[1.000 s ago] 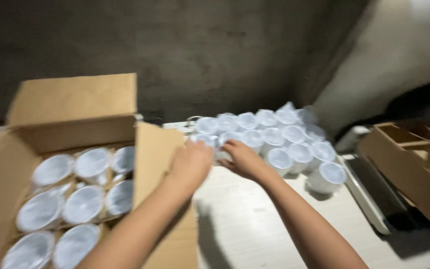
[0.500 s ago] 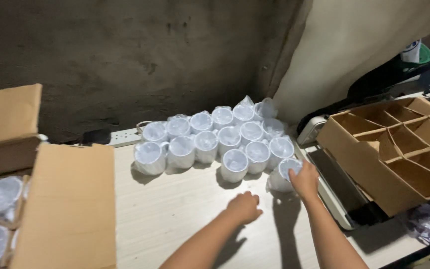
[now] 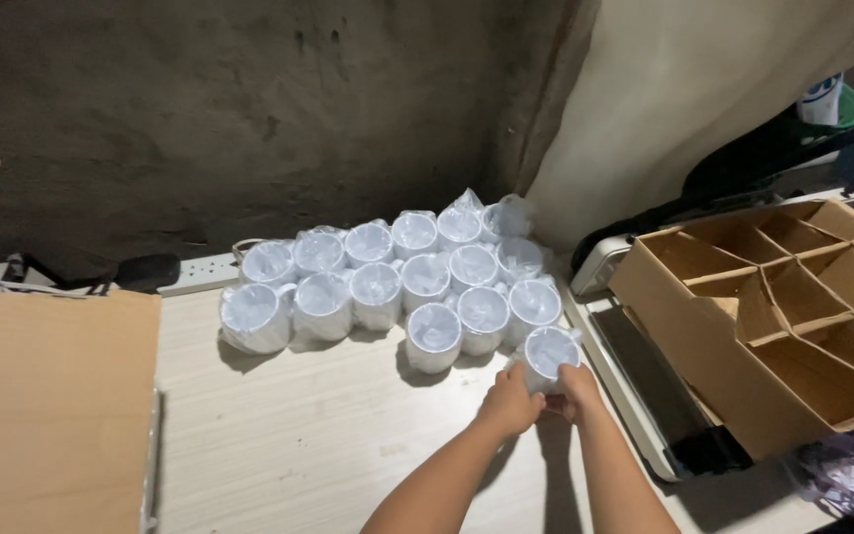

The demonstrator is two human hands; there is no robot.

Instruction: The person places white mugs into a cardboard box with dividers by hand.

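Several white mugs wrapped in clear plastic (image 3: pixel 378 287) stand in a cluster at the back of a pale wooden table (image 3: pixel 328 445). Both my hands close around the nearest one, a wrapped mug (image 3: pixel 549 353) at the right front of the cluster. My left hand (image 3: pixel 509 403) grips its left side. My right hand (image 3: pixel 577 391) holds its lower right side. The mug stands apart from the others, slightly forward.
An open cardboard box flap (image 3: pixel 46 405) lies at the left edge. A brown cardboard divider tray (image 3: pixel 793 316) with compartments sits at the right. A white power strip (image 3: pixel 195 272) runs along the dark wall behind the mugs.
The view swung right, away from the open box of mugs. Both hands moved from the back of the cluster to its right front and closed on one wrapped mug.
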